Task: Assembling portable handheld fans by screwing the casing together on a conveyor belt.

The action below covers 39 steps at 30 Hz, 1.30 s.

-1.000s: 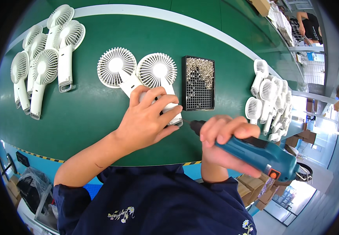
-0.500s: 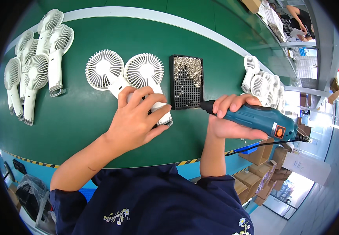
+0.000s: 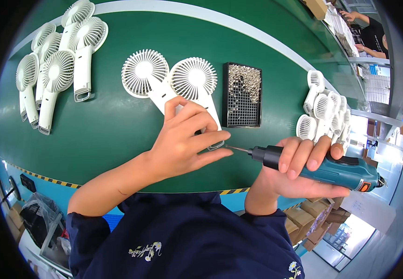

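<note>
Two white handheld fans lie with their grilles side by side: the left fan (image 3: 144, 69) and the right fan (image 3: 195, 78). My left hand (image 3: 183, 139) is curled over their handles, gripping the right one, with thumb and forefinger around its metal end loop. Part of both handles is hidden beneath it. In my right hand (image 3: 303, 162) is a teal electric screwdriver (image 3: 336, 173) with a black nose. Its thin bit points left, the tip close to my left thumb and that loop; contact cannot be made out. Beyond stands a black tray (image 3: 225, 95) holding many small metal screws.
More white fans (image 3: 58, 69) lie piled at the far left of the green bench (image 3: 103, 139). Another pile of fans (image 3: 322, 107) sits at the right. Cardboard boxes (image 3: 303, 218) are stacked below the right side. Another person (image 3: 373, 39) is at the upper right.
The screwdriver has moved away from the tray, toward me and the right fan's handle end. Its bit now shows. My left hand keeps its hold; the whole view has shifted slightly.
</note>
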Each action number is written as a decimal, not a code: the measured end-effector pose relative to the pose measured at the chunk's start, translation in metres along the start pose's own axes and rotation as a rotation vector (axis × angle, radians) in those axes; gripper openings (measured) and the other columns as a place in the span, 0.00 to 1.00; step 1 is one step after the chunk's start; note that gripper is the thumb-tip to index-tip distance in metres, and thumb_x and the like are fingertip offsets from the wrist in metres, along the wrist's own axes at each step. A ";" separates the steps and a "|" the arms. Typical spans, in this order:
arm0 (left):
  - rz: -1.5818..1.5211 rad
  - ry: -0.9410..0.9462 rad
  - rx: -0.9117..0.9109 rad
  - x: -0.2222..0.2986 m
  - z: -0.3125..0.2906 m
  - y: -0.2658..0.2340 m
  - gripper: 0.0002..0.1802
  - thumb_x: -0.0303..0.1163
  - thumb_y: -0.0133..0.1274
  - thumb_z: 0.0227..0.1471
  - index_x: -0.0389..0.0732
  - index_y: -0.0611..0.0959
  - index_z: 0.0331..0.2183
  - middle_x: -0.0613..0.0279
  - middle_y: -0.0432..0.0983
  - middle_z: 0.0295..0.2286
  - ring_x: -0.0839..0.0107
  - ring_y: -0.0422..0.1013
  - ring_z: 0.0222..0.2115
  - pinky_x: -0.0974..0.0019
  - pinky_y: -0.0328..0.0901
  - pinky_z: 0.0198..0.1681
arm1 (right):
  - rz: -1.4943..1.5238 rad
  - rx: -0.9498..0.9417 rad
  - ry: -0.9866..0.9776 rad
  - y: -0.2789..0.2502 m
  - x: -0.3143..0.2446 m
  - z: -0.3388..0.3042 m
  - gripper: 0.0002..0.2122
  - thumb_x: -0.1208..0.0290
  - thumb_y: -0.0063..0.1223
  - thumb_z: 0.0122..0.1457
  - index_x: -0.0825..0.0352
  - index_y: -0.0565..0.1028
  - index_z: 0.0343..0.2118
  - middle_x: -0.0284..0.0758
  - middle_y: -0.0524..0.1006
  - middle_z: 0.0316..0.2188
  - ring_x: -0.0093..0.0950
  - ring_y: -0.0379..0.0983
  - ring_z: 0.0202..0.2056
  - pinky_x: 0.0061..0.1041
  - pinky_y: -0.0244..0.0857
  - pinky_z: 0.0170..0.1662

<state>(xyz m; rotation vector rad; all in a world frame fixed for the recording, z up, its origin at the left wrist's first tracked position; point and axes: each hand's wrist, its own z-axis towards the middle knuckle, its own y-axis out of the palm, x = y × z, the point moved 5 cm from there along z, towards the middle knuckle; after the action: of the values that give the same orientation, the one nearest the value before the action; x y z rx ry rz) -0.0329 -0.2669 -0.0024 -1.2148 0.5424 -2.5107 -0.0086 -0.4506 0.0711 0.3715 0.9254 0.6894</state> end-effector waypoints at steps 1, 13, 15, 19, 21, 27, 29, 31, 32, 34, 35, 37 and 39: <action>-0.028 0.026 0.014 -0.001 -0.001 0.001 0.20 0.35 0.72 0.28 0.46 0.86 0.31 0.72 0.68 0.25 0.68 0.65 0.31 0.57 0.53 0.44 | 0.006 -0.002 0.008 0.001 0.003 -0.001 0.35 0.33 0.43 0.59 0.68 0.66 0.47 0.35 0.68 0.27 0.22 0.64 0.16 0.23 0.62 0.18; -0.152 0.063 -0.140 0.000 -0.006 0.006 0.12 0.31 0.71 0.32 0.44 0.84 0.23 0.73 0.68 0.21 0.73 0.66 0.26 0.60 0.54 0.41 | 0.031 -0.233 0.266 0.014 0.024 0.000 0.39 0.29 0.45 0.54 0.69 0.66 0.46 0.35 0.68 0.26 0.25 0.65 0.14 0.25 0.62 0.16; -0.131 0.046 -0.138 0.000 -0.010 0.005 0.12 0.31 0.71 0.32 0.44 0.84 0.23 0.73 0.68 0.21 0.73 0.66 0.26 0.60 0.54 0.41 | -0.045 -0.263 0.202 0.020 0.023 -0.005 0.37 0.30 0.47 0.54 0.68 0.67 0.45 0.35 0.68 0.25 0.27 0.65 0.14 0.28 0.63 0.16; 0.042 -0.022 -0.134 0.003 -0.009 0.000 0.22 0.35 0.71 0.30 0.45 0.84 0.33 0.72 0.69 0.28 0.69 0.68 0.34 0.58 0.55 0.45 | -0.170 -0.207 0.081 0.029 0.021 -0.017 0.38 0.29 0.50 0.51 0.67 0.68 0.45 0.36 0.68 0.25 0.28 0.65 0.13 0.29 0.64 0.17; 0.074 -0.039 -0.170 0.002 -0.007 -0.003 0.26 0.36 0.71 0.29 0.45 0.84 0.37 0.71 0.70 0.31 0.68 0.68 0.37 0.57 0.55 0.46 | -0.130 -0.173 -0.020 0.026 0.022 -0.024 0.39 0.30 0.50 0.52 0.70 0.66 0.44 0.38 0.69 0.25 0.30 0.67 0.15 0.30 0.64 0.18; 0.150 -0.058 -0.264 -0.006 -0.013 0.000 0.30 0.35 0.71 0.27 0.47 0.83 0.40 0.70 0.69 0.35 0.65 0.66 0.42 0.56 0.54 0.46 | -0.135 -0.174 0.009 0.024 0.026 -0.030 0.40 0.28 0.50 0.51 0.71 0.66 0.44 0.39 0.70 0.26 0.29 0.67 0.16 0.30 0.65 0.19; 0.149 -0.065 -0.258 -0.007 -0.014 0.000 0.30 0.35 0.71 0.27 0.47 0.83 0.40 0.70 0.69 0.34 0.65 0.66 0.41 0.56 0.54 0.45 | -0.143 -0.169 0.034 0.022 0.030 -0.031 0.41 0.28 0.50 0.51 0.71 0.66 0.44 0.39 0.70 0.26 0.30 0.67 0.17 0.29 0.65 0.19; 0.142 -0.068 -0.252 -0.007 -0.013 0.000 0.29 0.34 0.71 0.27 0.47 0.83 0.39 0.70 0.69 0.34 0.66 0.66 0.41 0.56 0.53 0.45 | -0.145 -0.176 0.044 0.022 0.031 -0.032 0.41 0.28 0.50 0.50 0.71 0.66 0.45 0.39 0.70 0.26 0.30 0.68 0.17 0.29 0.65 0.19; 0.139 -0.063 -0.245 -0.006 -0.012 0.000 0.30 0.34 0.71 0.27 0.47 0.83 0.40 0.70 0.69 0.34 0.66 0.66 0.41 0.56 0.53 0.45 | -0.149 -0.176 0.043 0.023 0.030 -0.032 0.41 0.28 0.50 0.50 0.71 0.66 0.45 0.39 0.70 0.26 0.30 0.68 0.17 0.29 0.65 0.19; 0.138 -0.059 -0.238 -0.006 -0.012 0.000 0.30 0.34 0.71 0.27 0.47 0.82 0.40 0.70 0.69 0.34 0.66 0.66 0.41 0.56 0.53 0.45 | -0.145 -0.178 0.024 0.024 0.029 -0.033 0.41 0.28 0.50 0.50 0.71 0.67 0.45 0.39 0.71 0.26 0.30 0.67 0.17 0.29 0.65 0.19; 0.138 -0.062 -0.245 -0.007 -0.013 0.000 0.30 0.34 0.71 0.27 0.47 0.82 0.39 0.70 0.69 0.34 0.66 0.66 0.41 0.56 0.53 0.45 | -0.143 -0.178 0.025 0.024 0.028 -0.032 0.41 0.28 0.50 0.50 0.71 0.67 0.45 0.39 0.71 0.26 0.30 0.67 0.17 0.29 0.65 0.19; 0.137 -0.067 -0.252 -0.007 -0.013 0.000 0.30 0.33 0.71 0.27 0.47 0.82 0.39 0.70 0.69 0.34 0.66 0.66 0.41 0.56 0.53 0.45 | -0.173 -0.210 0.043 0.025 0.026 -0.031 0.41 0.28 0.48 0.51 0.69 0.67 0.47 0.38 0.69 0.28 0.30 0.68 0.17 0.31 0.64 0.20; 0.142 -0.065 -0.237 -0.006 -0.013 0.000 0.29 0.34 0.71 0.27 0.47 0.82 0.39 0.70 0.69 0.34 0.66 0.66 0.41 0.56 0.53 0.45 | -0.191 -0.200 0.049 0.025 0.027 -0.031 0.41 0.27 0.48 0.51 0.69 0.67 0.46 0.38 0.69 0.27 0.30 0.68 0.17 0.31 0.65 0.20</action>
<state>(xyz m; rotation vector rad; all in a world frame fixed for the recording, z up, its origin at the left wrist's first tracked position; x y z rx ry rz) -0.0394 -0.2617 -0.0135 -1.2846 0.8979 -2.3301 -0.0323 -0.4139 0.0515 0.0873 0.9161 0.6111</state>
